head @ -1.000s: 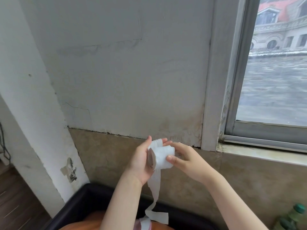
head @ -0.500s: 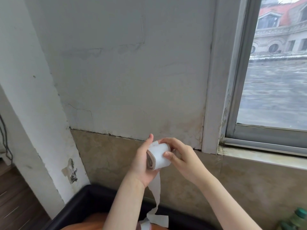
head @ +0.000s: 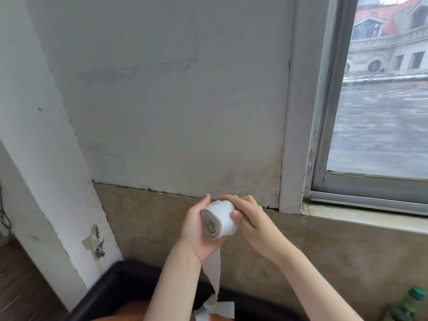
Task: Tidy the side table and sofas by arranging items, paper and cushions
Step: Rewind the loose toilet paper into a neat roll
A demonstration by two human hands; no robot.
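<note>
A flattened roll of white tissue paper (head: pixel 221 216) is held up in front of the wall, its coiled end facing me. My left hand (head: pixel 193 232) cups the roll from the left and below, thumb up over its top. My right hand (head: pixel 250 224) grips it from the right, fingers over the top and thumb pressed on its front. A loose tail of the paper (head: pixel 214 274) hangs down from the roll and ends twisted near the frame's bottom edge.
A black-edged piece of furniture (head: pixel 120 281) with something orange on it lies below my arms. A green-capped bottle (head: pixel 410 304) stands at the bottom right. The window (head: pixel 379 100) and its sill (head: pixel 370 216) are to the right, wooden floor at left.
The roll has grown rounder as more of the tail got wound on. My right hand moved over the roll's top. Both hands stayed in about the same place.
</note>
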